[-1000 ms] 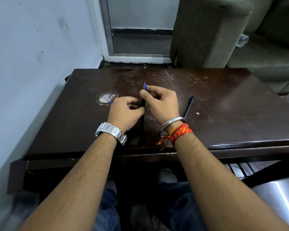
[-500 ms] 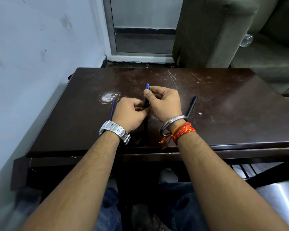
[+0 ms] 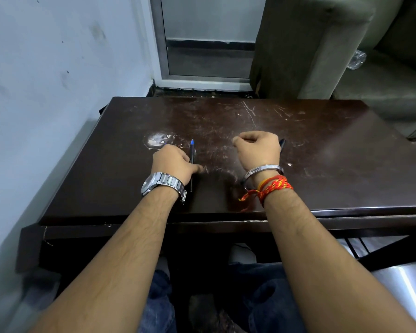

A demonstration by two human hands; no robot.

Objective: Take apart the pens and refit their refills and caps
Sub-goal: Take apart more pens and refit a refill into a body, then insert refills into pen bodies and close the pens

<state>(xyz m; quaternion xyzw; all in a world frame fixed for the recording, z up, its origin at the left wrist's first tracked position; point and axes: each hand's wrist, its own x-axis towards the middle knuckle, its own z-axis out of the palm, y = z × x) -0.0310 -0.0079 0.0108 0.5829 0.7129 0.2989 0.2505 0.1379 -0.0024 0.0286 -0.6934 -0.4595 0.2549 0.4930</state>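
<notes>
A black pen [image 3: 192, 152] with a blue tip lies lengthwise on the dark table [image 3: 334, 169], tip pointing away from me. My left hand [image 3: 174, 162] rests palm down along its left side, thumb across the barrel and fingers curled down. My right hand [image 3: 257, 150] hovers to the right in a loose fist, with nothing visible in it. Behind it, only the far end of a second black pen [image 3: 282, 143] shows; the rest is hidden by the hand. A sliver of blue refill [image 3: 165, 143] peeks out past my left fingers.
A pale worn patch [image 3: 156, 140] marks the tabletop just beyond my left hand. A wall [image 3: 46, 92] runs close along the table's left side. A grey sofa [image 3: 322, 44] stands behind the table at the right, and a glass door [image 3: 207, 44] behind the middle.
My hands have come apart. The right hand let go of the pen's tip and moved right. The left hand carried the pen left and down onto the table.
</notes>
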